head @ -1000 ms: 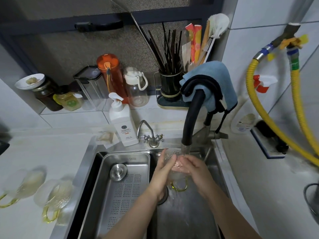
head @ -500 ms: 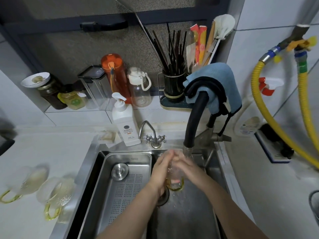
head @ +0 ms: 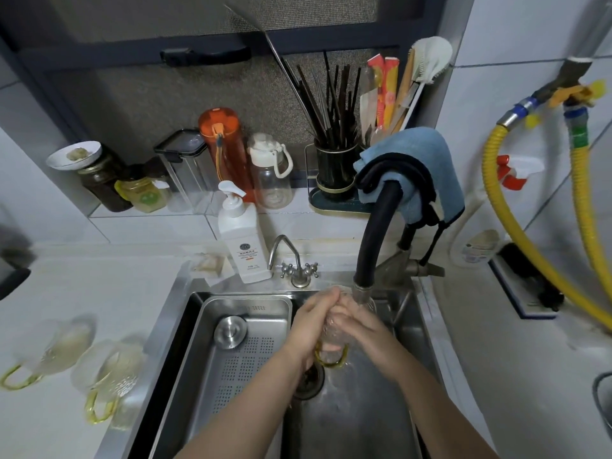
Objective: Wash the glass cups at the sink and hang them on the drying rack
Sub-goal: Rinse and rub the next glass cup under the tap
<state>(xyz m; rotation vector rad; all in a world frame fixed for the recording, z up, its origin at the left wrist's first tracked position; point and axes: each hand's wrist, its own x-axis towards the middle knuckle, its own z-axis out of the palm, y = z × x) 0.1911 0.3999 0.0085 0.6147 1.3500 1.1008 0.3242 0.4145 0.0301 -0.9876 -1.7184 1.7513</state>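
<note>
I see both forearms angled in over the sink [head: 410, 313]: left hand [head: 311, 323] and right hand [head: 364, 329] curl around the glass cup [head: 331, 339], gripped under the black faucet [head: 374, 246].

A pale desk [head: 109, 293] runs round a steel sink [head: 172, 313]. On its left part lie two glass cups with yellow handles – one [head: 56, 354] near the left edge, the other [head: 111, 372] just beside the sink rim. A white soap bottle [head: 243, 238] stands behind the sink, a scrubbing brush [head: 526, 279] on the right.
</note>
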